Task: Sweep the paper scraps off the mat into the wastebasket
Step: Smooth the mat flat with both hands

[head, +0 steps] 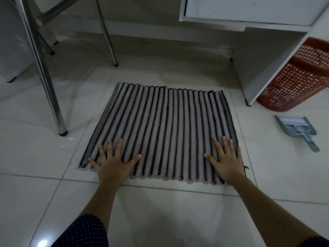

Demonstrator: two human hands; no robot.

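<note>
- Striped in grey and black, the mat (pixel 163 129) lies flat on the white tile floor (pixel 178 211), and both our hands press on its near edge.
- Our left hand (pixel 114 162) is a wide grip, fingers spread, palm down on the near left corner, holding nothing.
- Our right hand (pixel 226 157) is the same: wide, flat on the near right corner, little finger at the mat's right edge.
- Between the two hands the mat's ribs run straight away from us; we see one tiny pale speck on it beyond the grips, too small to tell what it is.
- Right of our right hand, apart from the mat, a grey dustpan (pixel 297 130) lies on the floor with a brush in it.
- Beyond the dustpan stands the red mesh wastebasket (pixel 295 81), partly behind the white desk (pixel 263 56).
- Beyond our left hand stand chrome legs (pixel 42 65).
</note>
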